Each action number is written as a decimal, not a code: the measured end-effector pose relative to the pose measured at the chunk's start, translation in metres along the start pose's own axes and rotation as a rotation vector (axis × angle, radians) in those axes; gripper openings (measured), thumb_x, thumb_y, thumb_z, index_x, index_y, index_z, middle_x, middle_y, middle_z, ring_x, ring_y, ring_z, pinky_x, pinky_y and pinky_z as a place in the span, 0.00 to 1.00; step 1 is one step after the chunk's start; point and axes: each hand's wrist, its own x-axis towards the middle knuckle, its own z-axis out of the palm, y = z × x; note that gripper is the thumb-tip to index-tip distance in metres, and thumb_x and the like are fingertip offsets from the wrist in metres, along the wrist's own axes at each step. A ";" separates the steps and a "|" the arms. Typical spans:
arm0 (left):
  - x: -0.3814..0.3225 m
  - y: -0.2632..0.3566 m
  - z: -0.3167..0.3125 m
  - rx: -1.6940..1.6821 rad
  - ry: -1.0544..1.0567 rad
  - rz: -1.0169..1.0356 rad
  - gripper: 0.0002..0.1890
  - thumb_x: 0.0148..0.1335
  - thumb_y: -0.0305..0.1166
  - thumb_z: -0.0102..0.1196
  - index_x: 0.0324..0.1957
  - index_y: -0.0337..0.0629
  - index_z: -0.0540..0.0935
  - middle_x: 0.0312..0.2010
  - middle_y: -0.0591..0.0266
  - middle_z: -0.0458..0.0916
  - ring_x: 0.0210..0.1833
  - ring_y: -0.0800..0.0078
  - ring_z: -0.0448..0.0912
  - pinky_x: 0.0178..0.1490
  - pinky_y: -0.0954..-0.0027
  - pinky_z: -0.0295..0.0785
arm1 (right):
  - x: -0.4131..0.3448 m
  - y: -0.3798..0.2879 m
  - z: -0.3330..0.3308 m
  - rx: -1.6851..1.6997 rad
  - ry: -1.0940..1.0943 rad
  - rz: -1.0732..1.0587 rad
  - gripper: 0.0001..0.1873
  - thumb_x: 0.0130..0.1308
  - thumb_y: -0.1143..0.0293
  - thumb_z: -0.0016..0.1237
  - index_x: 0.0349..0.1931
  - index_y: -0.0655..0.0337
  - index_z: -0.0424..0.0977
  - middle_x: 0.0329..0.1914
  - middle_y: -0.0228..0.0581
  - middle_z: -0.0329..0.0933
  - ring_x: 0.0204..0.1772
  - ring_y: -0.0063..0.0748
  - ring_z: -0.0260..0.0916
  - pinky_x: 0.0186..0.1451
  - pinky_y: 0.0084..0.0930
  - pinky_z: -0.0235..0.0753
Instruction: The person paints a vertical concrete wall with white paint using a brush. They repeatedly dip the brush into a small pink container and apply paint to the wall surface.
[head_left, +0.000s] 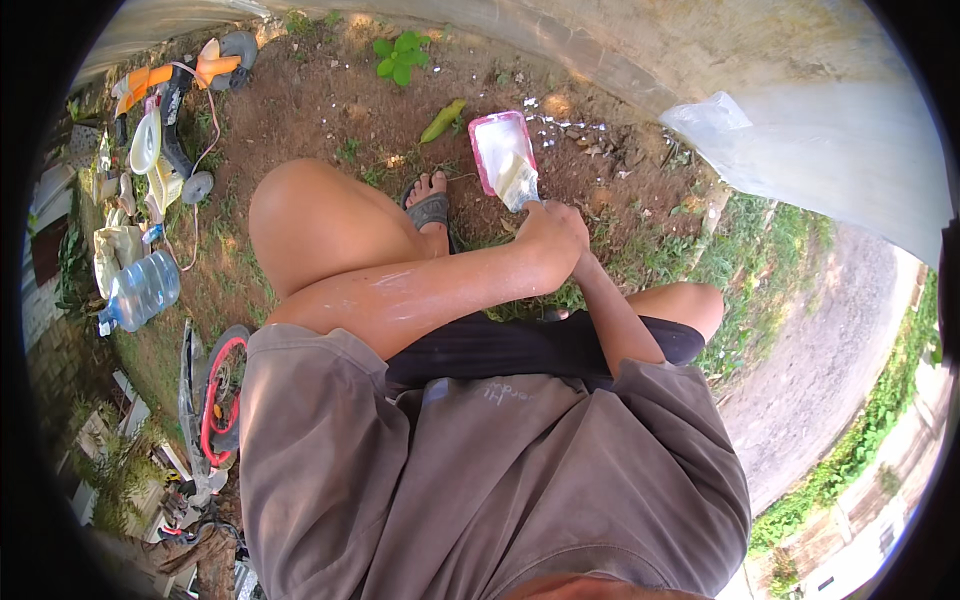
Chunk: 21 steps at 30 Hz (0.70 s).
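A wide paintbrush (517, 180) with whitened bristles reaches over the near end of a pink-rimmed tray (475, 154) holding white paint (501, 135). The tray lies on bare soil in front of my feet. My left hand (553, 244) is closed around the brush's handle, most of which is hidden. Pressed against its far side is my right hand (574, 217), partly covered, so its own grip is hard to see. Whether the bristles touch the paint cannot be told. White smears mark my left forearm (405, 289).
A concrete wall (630, 45) curves along the far side, with a clear plastic sheet (709, 116) at its foot. White spatters dot the soil near a green leaf (443, 121). Leftward are a child's ride-on toy (150, 79), a large water bottle (146, 291) and a red-rimmed wheel (210, 397).
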 end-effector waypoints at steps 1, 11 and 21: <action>0.004 0.001 0.003 0.010 0.024 -0.021 0.17 0.52 0.33 0.61 0.45 0.42 0.82 0.47 0.53 0.79 0.52 0.59 0.77 0.51 0.52 0.69 | -0.001 -0.003 0.000 0.011 -0.032 0.062 0.12 0.63 0.60 0.48 0.38 0.58 0.75 0.36 0.53 0.81 0.45 0.58 0.79 0.47 0.47 0.78; 0.011 0.005 0.009 0.051 0.105 -0.030 0.19 0.50 0.32 0.63 0.47 0.42 0.81 0.43 0.60 0.80 0.50 0.62 0.76 0.50 0.53 0.68 | -0.007 0.003 0.021 -0.020 0.098 -0.048 0.13 0.63 0.60 0.49 0.38 0.61 0.75 0.34 0.52 0.80 0.42 0.54 0.79 0.45 0.45 0.78; 0.018 0.011 0.008 0.181 0.123 -0.047 0.21 0.47 0.34 0.66 0.46 0.42 0.81 0.41 0.64 0.80 0.47 0.64 0.77 0.46 0.57 0.68 | -0.013 0.006 0.023 0.074 0.106 -0.002 0.14 0.63 0.61 0.50 0.39 0.64 0.77 0.29 0.51 0.79 0.36 0.49 0.78 0.42 0.42 0.76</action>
